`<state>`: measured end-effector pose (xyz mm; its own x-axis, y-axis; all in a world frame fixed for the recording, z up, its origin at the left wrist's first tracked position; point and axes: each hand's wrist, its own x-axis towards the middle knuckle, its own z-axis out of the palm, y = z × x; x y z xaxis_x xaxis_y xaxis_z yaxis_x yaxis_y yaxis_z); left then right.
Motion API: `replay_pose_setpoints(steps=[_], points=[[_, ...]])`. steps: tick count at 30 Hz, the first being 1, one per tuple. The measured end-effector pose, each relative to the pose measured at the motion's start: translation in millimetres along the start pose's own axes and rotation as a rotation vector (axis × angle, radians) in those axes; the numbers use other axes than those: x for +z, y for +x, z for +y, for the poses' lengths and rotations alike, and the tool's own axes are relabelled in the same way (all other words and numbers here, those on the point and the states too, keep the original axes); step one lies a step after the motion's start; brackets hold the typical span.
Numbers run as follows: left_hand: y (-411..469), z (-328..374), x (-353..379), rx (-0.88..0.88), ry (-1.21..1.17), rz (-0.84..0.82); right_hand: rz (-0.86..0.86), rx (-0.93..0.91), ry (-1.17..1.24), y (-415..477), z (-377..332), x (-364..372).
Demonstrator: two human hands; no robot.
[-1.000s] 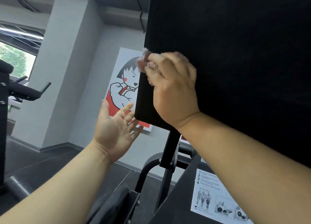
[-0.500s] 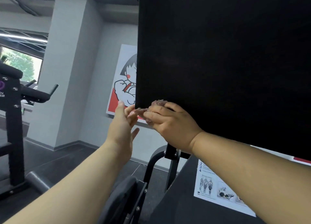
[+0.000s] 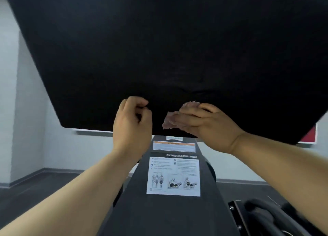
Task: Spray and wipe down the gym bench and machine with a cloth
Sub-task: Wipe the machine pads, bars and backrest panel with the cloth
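1. Black pad [image 3: 159, 49] fills the view above both hands. Its lower edge runs side to side just under your knuckles.
2. Right hand [image 3: 207, 125]: clamped on the pink cloth [image 3: 169, 122], fingers near straight over it, thumb looks tucked beneath. The cloth sticks out past the fingertips against the pad, just above that lower edge.
3. Left hand [image 3: 131, 127]: fingers curled in, nothing visible in it, just beside the cloth's free end. Can't tell whether it touches the pad.
4. Key relation: the cloth is on the surface, and most of the pad lies above and outboard of your right hand. That hand is nearer, so it probably makes the stroke, along the edge axis.
5. Containers: none in view, no spray bottle. Below your wrists, an instruction label [image 3: 174, 175] sits on the machine's beam [image 3: 159, 214].
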<state>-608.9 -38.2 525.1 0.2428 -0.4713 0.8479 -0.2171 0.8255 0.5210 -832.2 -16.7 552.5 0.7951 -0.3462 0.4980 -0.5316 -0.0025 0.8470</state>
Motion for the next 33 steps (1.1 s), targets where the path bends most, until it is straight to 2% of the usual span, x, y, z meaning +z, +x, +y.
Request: replay_pose_setpoints(steps=[3, 6, 8, 11, 13, 18, 20, 23, 26, 29, 33], points=[[-8.9, 16.7, 30.3, 0.027, 0.042, -0.064, -0.080, 0.050, 0.006, -59.6, 28.3, -15.8], [-12.0, 20.2, 37.2, 0.110, 0.103, -0.110, -0.030, 0.140, 0.113, -69.6, 35.6, -38.1], [-9.4, 23.0, 34.8, 0.207, 0.153, -0.094, 0.108, 0.280, 0.203, -59.1, 49.3, -60.3], [9.0, 34.6, 26.3, 0.471, 0.297, -0.009, 0.468, 0.591, 0.113, -28.9, 84.9, -93.1], [29.3, 49.5, 22.8, 0.600, 0.379, 0.014, 0.630, 0.750, 0.071, -8.6, 100.5, -104.5], [71.4, 62.3, 16.3, 0.745, 0.569, -0.031, 0.740, 0.825, 0.098, 32.2, 84.6, -85.6], [72.6, 54.0, 15.1, 0.779, 0.645, -0.078, 0.732, 0.734, 0.105, 28.7, 72.6, -65.4], [68.3, 53.8, 15.8, 0.753, 0.643, -0.114, 0.599, 0.534, 0.131, 8.2, 49.7, -28.6], [58.8, 65.0, 11.6, 0.705, 0.646, -0.151, 0.340, 0.378, 0.128, -14.6, 38.6, -23.3], [48.7, 73.9, 0.3, 0.725, 0.668, -0.215, 0.224, 0.426, 0.197, -17.2, 36.6, -53.4], [51.0, 73.1, -25.9, 0.658, 0.731, -0.213, 0.195, 0.410, 0.246, 18.9, 18.3, -88.9]])
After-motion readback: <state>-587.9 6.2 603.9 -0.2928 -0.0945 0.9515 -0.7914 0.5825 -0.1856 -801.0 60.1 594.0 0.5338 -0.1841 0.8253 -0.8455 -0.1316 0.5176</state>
